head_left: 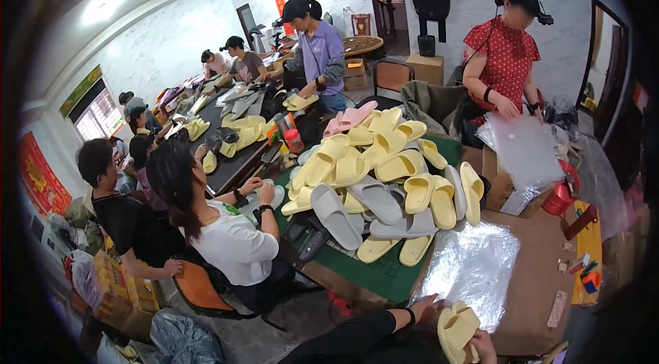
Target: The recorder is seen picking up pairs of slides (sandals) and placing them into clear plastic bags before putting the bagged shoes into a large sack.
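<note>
At the lower edge my right hand (484, 347) is closed around a pair of pale yellow slippers (456, 328), held together just in front of me. My left hand (427, 309) is beside them, its fingers closed at the near edge of a clear plastic bag (471, 264). This shiny bag lies flat, seemingly on others, over brown cardboard (535, 275). Beyond it rises a heap of yellow, grey and pink slippers (371, 165) on a green mat (374, 278).
Across the table a person in red (504, 55) handles plastic sheets (525, 148) over a carton. At left a person in white (233, 244) holds a slipper. A phone (557, 309), tape (591, 282) and a red kettle (559, 199) are at right. Others work along a dark table (240, 165).
</note>
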`<state>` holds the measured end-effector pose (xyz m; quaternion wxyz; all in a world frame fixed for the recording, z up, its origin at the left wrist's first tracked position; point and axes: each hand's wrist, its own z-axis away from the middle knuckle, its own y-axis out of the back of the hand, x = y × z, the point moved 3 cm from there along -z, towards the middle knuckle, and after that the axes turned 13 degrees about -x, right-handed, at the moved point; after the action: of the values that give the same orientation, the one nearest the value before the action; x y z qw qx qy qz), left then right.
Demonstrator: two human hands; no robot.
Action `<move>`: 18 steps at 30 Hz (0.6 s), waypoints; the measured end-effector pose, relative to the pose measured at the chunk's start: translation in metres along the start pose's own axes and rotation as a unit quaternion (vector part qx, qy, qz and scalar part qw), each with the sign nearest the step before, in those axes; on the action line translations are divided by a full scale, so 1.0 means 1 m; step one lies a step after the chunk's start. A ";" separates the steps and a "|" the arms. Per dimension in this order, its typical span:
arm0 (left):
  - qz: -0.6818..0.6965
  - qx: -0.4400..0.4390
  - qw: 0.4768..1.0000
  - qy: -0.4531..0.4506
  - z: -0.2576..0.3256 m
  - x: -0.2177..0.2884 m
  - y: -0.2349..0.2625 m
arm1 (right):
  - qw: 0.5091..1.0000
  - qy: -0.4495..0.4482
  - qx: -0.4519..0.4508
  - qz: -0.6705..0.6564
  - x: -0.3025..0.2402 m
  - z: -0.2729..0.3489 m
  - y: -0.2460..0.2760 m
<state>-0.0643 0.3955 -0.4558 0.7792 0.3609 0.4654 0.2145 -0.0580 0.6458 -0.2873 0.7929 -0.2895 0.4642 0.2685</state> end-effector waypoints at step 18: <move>0.561 0.016 0.822 -0.101 0.025 -0.082 0.052 | 0.987 -0.101 -0.058 -0.114 0.048 -0.002 0.024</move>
<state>-0.0814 0.3653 -0.3615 0.5610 0.5917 0.1047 0.5694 -0.0558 0.6682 -0.3356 0.8430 -0.3573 0.3293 0.2307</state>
